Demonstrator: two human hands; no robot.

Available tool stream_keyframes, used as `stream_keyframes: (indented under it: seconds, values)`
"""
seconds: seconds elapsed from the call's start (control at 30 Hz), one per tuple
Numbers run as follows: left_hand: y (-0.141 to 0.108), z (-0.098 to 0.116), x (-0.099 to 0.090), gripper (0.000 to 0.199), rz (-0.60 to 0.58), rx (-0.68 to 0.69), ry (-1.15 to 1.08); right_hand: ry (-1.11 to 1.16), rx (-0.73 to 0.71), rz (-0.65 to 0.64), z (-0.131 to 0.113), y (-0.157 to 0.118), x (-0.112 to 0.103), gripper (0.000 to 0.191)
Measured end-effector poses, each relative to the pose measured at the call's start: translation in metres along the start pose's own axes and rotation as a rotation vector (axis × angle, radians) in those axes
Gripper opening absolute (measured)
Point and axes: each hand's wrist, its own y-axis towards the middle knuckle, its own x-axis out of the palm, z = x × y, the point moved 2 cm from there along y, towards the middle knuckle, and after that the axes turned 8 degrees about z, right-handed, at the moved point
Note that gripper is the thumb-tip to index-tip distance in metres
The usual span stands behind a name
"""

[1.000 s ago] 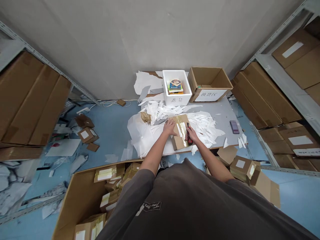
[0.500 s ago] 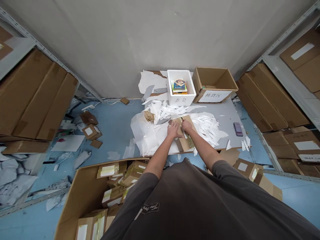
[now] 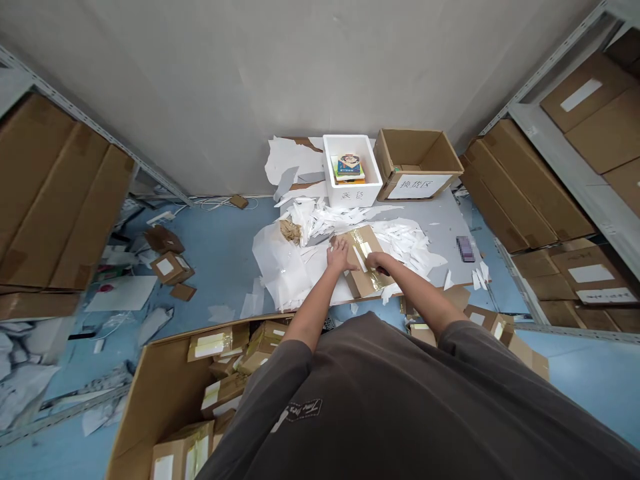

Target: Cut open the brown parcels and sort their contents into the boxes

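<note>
Taped carton — on table, in front of white foam bin. Left hand spread on carton's left side; right hand closed around cutter — over carton's right side.

Even, muted indoor light — source unseen, soft shadows, wide-angle stretching at edges, hands slightly soft

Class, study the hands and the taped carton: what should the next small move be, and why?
Probably a short, light stroke of the dark tool along the tape, if it is a cutter; the right hand mostly hides it. That hand grips it over the carton, whose visible tape looks unbroken, while the left hand lies spread on the carton's left part, seemingly bracing it.
</note>
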Motion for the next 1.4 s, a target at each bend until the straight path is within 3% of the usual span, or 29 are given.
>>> stream_keyframes:
  seconds: [0.2, 0.33, 0.4, 0.5, 0.63, 0.8, 0.87, 0.93, 1.0, 1.07, 1.3, 1.4]
  values:
    - [0.003, 0.006, 0.005, 0.136, -0.002, 0.004, -0.003, -0.181, 0.203, -0.105, 0.083, -0.083, -0.020, 0.013]
    - [0.002, 0.011, 0.008, 0.134, 0.001, -0.003, -0.014, -0.218, 0.269, -0.118, 0.118, -0.112, -0.037, 0.019]
    - [0.001, 0.013, 0.008, 0.134, 0.004, -0.016, -0.024, -0.221, 0.231, -0.064, 0.130, -0.119, -0.052, 0.019]
    - [-0.002, 0.018, 0.009, 0.134, 0.008, -0.048, -0.034, -0.283, 0.125, 0.117, 0.141, -0.120, -0.073, 0.025]
    - [-0.015, 0.028, 0.015, 0.136, 0.013, -0.123, -0.015, -0.275, 0.217, 0.303, 0.144, -0.107, -0.069, 0.054]
    - [-0.037, 0.044, 0.021, 0.131, 0.038, -0.300, 0.028, -0.190, 0.285, 0.410, 0.135, -0.073, -0.049, 0.066]
    - [-0.040, 0.054, 0.021, 0.123, 0.067, -0.279, 0.035, -0.183, 0.238, 0.387, 0.130, -0.060, -0.050, 0.065]
    - [-0.038, 0.070, 0.023, 0.110, 0.021, -0.084, 0.028, -0.184, 0.176, 0.359, 0.126, -0.046, -0.056, 0.062]
    - [-0.034, 0.089, 0.028, 0.106, -0.099, 0.157, 0.025, -0.197, 0.127, 0.338, 0.121, -0.033, -0.063, 0.059]
    - [-0.028, 0.105, 0.032, 0.111, -0.163, 0.250, 0.043, -0.222, 0.080, 0.310, 0.115, -0.019, -0.068, 0.057]
    - [-0.016, 0.131, 0.037, 0.098, -0.020, 0.114, 0.065, -0.269, -0.163, 0.110, 0.096, 0.021, -0.088, 0.060]
    - [-0.019, 0.133, 0.040, 0.104, -0.011, 0.083, 0.047, -0.138, -0.268, -0.025, 0.105, 0.023, -0.100, 0.045]
